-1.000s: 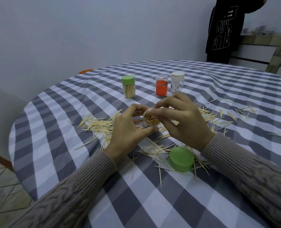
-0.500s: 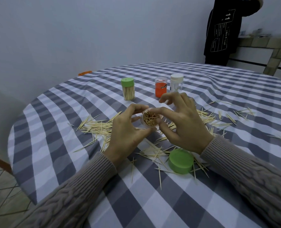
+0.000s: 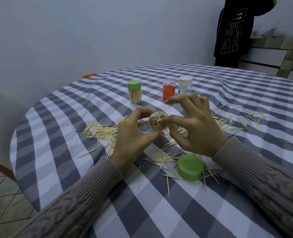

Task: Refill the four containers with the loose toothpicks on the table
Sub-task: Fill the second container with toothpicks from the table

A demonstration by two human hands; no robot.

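We hold the clear round plastic container (image 3: 157, 124), packed with toothpicks, tilted toward us: left hand (image 3: 133, 136) fingers curled around its wall, right hand (image 3: 193, 127) thumb and forefinger pinching at its open rim, other fingers spread. Loose wooden toothpicks (image 3: 101, 131) lie scattered beyond both hands; round green plastic lid (image 3: 190, 167) sits below the right wrist.

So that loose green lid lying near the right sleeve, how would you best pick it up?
Probably from above, fingers pinching across the round side wall of the green lid. It lies flat on the tablecloth as a short, wide disc, so its top gives nothing to pinch. Loose toothpicks crowd its base, so come straight down rather than sliding in.
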